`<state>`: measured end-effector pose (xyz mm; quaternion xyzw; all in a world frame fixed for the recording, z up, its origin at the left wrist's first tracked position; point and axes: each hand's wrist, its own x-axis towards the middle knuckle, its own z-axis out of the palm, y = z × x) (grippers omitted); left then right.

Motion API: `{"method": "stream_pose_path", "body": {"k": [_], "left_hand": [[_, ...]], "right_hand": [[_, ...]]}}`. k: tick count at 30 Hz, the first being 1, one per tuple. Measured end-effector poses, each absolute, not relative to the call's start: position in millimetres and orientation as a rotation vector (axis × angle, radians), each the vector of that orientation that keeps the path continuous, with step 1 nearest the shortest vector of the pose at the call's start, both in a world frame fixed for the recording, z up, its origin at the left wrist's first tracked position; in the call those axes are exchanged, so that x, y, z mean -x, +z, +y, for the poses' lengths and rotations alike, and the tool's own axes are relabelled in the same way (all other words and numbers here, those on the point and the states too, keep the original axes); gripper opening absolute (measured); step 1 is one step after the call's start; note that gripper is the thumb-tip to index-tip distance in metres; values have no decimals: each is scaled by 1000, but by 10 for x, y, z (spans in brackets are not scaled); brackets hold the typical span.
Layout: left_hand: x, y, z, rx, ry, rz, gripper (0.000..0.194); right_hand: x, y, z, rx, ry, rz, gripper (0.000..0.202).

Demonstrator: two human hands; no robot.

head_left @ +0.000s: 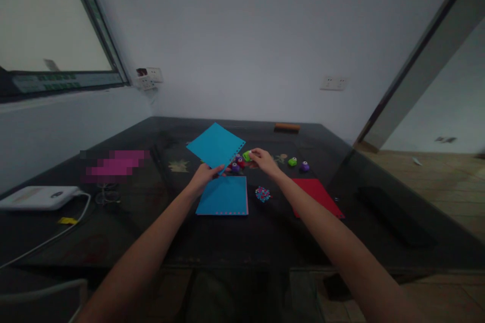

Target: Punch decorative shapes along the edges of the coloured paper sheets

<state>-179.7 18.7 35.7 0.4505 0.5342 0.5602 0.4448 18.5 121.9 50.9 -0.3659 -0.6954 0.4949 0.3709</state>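
Observation:
My left hand [206,175] pinches the lower corner of a raised, tilted blue sheet [215,145] with holes along one edge. In the fingers of my right hand [261,158] is a small green toy [247,156]. Between the hands, several small toys in purple [235,167] and red [240,162] lie partly behind the sheet. Below my left hand lies a blue stack of sheets [223,197] with a pink edge. A spiky multicoloured ball [262,194] rests to its right. Under my right forearm is a red sheet [318,196], partly covered.
Another green toy [292,161] and a purple toy [304,166] sit on the dark table [151,232], right of my hand. A white device [41,198] with a cable is at left. A brown block [287,127] lies near the wall; a black object [394,216] is at right.

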Motion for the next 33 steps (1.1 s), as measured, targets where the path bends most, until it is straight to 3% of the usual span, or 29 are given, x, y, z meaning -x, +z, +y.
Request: {"method": "stream_pose_path", "body": {"k": [6, 20, 33], "left_hand": [[1444, 466, 117, -1200, 1304, 1233, 37], [771, 320, 79, -1211, 1365, 1298, 33], [777, 368, 23, -1354, 1298, 1379, 22]], "right_hand": [[-735, 418, 761, 722, 1603, -1407, 27], [-992, 306, 386, 682, 1821, -1058, 44], [-951, 222, 298, 749, 1721, -1100, 33]]}}
